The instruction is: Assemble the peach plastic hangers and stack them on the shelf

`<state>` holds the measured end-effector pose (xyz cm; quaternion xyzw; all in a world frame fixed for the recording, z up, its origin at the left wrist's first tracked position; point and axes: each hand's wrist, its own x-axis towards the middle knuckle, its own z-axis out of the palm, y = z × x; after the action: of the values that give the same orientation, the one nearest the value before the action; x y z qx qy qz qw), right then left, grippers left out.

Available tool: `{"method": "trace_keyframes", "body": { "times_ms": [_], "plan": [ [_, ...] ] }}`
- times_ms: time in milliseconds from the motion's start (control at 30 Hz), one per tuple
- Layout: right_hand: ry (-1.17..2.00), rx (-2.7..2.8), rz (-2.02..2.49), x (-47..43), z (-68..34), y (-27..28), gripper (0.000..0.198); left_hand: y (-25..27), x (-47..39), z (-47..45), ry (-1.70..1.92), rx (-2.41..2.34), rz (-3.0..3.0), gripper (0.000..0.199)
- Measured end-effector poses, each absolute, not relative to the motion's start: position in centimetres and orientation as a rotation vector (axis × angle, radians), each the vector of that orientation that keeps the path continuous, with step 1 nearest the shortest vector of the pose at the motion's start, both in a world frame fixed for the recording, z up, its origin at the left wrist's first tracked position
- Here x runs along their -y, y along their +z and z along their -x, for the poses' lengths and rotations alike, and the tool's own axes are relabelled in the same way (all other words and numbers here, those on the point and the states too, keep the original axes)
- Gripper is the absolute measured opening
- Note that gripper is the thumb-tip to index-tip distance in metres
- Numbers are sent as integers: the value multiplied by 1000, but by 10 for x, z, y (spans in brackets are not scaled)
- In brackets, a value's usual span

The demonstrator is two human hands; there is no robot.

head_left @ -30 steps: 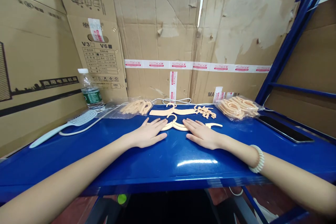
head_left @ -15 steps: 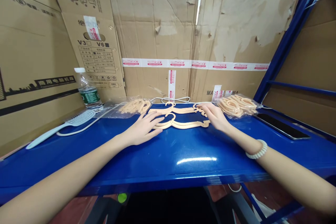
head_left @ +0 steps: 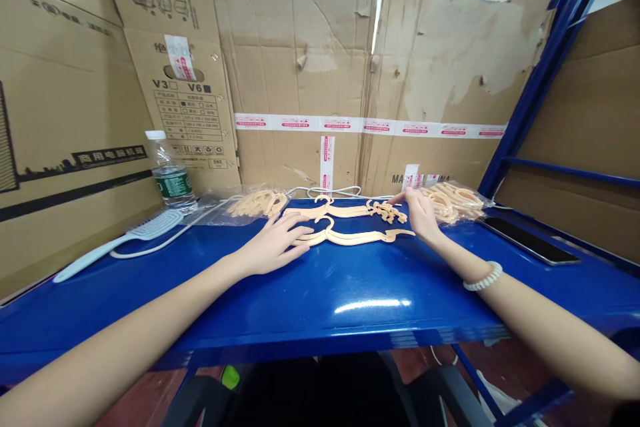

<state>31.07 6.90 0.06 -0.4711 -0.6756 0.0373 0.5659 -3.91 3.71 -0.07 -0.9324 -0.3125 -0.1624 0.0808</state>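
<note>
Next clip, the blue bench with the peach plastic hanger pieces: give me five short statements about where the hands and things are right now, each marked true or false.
1. The left hand lies flat on the near hanger's left end. True.
2. The right hand rests flat beside the phone. False: it reaches toward the bag of hanger pieces by the cardboard.
3. The water bottle lies on its side. False: it stands upright.
4. A comb lies on the bench's left part. True.
5. The right wrist is bare. False: it wears a pale beaded bracelet.
</note>
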Motion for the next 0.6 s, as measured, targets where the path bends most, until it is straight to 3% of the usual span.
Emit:
{"method": "trace_keyframes", "body": {
  "times_ms": [600],
  "plan": [
    [47,1577,1121,-76,-313,-2,63,0,-39,41,-542,852,2764,33]
  ]
}}
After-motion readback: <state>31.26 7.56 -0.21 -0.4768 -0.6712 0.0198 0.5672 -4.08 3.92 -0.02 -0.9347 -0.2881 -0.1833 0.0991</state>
